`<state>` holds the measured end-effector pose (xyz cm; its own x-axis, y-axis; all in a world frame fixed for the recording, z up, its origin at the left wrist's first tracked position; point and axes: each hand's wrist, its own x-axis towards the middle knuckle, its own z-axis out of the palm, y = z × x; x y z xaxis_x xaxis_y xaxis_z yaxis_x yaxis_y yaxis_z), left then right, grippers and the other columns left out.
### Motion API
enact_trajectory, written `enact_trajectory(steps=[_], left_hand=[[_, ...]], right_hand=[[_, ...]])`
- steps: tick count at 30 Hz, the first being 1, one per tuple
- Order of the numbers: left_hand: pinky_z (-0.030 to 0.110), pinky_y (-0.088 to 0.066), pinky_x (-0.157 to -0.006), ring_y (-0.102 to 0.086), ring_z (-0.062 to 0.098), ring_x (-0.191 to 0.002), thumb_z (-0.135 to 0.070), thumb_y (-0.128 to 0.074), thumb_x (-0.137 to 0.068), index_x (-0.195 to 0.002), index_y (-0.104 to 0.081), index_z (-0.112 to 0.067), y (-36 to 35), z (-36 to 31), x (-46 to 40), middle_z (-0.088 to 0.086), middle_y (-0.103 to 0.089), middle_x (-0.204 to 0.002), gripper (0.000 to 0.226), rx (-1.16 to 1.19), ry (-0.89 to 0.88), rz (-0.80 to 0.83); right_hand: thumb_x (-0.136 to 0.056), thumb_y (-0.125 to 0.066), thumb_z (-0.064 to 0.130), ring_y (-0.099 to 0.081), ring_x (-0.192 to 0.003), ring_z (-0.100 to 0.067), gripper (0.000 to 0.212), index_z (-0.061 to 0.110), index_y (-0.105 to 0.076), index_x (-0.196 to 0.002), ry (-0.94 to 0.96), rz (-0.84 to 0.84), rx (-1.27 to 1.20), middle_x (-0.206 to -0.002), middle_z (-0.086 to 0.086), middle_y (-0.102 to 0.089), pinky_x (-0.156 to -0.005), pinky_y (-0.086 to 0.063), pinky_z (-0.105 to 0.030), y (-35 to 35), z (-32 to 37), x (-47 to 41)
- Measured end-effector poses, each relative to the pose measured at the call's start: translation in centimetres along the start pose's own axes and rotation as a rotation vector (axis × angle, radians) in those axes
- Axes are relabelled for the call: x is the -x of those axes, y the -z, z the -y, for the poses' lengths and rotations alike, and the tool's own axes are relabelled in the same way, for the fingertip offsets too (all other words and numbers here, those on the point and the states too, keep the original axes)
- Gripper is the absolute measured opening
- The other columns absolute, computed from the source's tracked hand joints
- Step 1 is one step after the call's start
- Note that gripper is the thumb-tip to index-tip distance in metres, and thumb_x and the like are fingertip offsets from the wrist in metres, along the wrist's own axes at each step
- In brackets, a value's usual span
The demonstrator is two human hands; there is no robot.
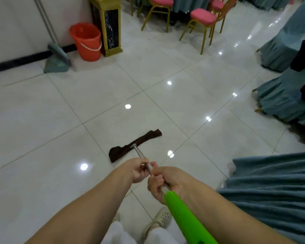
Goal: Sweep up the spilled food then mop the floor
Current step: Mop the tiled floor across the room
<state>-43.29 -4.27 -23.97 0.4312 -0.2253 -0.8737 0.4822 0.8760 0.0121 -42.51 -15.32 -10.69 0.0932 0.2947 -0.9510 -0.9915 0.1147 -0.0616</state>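
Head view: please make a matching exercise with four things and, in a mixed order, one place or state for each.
Things:
1. dark brown mop cloth
2. orange plastic bucket
3. teal dustpan
4. bright green mop grip

Places or states:
A. against the white wall
B. flat on the floor tiles
C. just below the right hand
D. beside the gold-framed cabinet

Pairs: 1-B, 2-D, 3-A, 4-C

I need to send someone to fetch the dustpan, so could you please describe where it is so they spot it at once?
Look to the white wall at the far left, where a gold-trimmed bin stands. Beside the bin sits an orange bucket; left of that, the dustpan rests on the floor. It is the only grey-green thing there.
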Motion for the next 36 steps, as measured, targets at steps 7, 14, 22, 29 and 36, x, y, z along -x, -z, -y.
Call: enact_trajectory(steps=[7, 14, 22, 29, 36], left_hand=[[0.024, -0.047, -0.031, -0.061, 0.024, -0.038, -0.011, -0.042, -0.101, -0.074, -0.048, 0.006, 7.1, -4.6, 3.5, 0.015, -0.059, -0.053, 0.032, 0.159, -0.132, -0.138], [0.020, -0.046, -0.031, -0.050, 0.015, -0.059, -0.011, -0.041, -0.101, -0.075, -0.045, 0.000, 12.1, -8.4, 4.2, 0.009, -0.048, -0.071, 0.028, 0.200, -0.196, -0.256], [0.022, -0.048, -0.066, -0.049, 0.019, -0.067, -0.003, -0.036, -0.097, -0.080, -0.043, 0.001, 16.1, -8.2, 3.1, 0.015, -0.046, -0.079, 0.018, 0.275, -0.197, -0.281], [0.032, -0.047, -0.083, -0.057, 0.024, -0.071, -0.008, -0.039, -0.101, -0.089, -0.045, 0.004, 14.6, -2.9, 2.5, 0.019, -0.055, -0.082, 0.018, 0.102, -0.201, -0.236], [0.033, -0.056, -0.045, -0.066, 0.026, -0.044, -0.007, -0.040, -0.100, -0.080, -0.045, -0.001, 12.2, 5.5, 3.6, 0.021, -0.062, -0.074, 0.022, 0.040, -0.163, -0.153]], right_hand=[[-0.094, -0.037, -0.004, -0.029, -0.020, -0.008, 0.040, 0.029, -0.057, -0.081, -0.040, 0.041, 0.098, -0.036, -0.001, -0.036, -0.023, -0.026, -0.008, -6.9, -5.5, -4.7], [-0.095, -0.039, 0.000, -0.030, -0.021, -0.008, 0.038, 0.027, -0.057, -0.075, -0.119, 0.098, 0.176, -0.039, -0.002, -0.036, -0.022, -0.025, -0.010, -10.7, -8.1, -9.3], [-0.096, -0.038, 0.002, -0.031, -0.021, -0.009, 0.029, 0.017, -0.049, -0.074, -0.242, 0.171, 0.230, -0.037, -0.004, -0.037, -0.024, -0.027, -0.012, -9.0, -9.0, -10.9], [-0.096, -0.040, 0.004, -0.033, -0.024, -0.008, 0.020, 0.009, -0.054, -0.082, -0.277, 0.170, 0.072, -0.045, -0.005, -0.040, -0.025, -0.030, -0.013, -3.7, -8.9, -7.6], [-0.099, -0.039, 0.008, -0.033, -0.023, -0.011, 0.019, 0.015, -0.053, -0.086, -0.224, 0.116, -0.064, -0.050, -0.004, -0.038, -0.024, -0.030, -0.013, 3.5, -11.3, -3.2]])
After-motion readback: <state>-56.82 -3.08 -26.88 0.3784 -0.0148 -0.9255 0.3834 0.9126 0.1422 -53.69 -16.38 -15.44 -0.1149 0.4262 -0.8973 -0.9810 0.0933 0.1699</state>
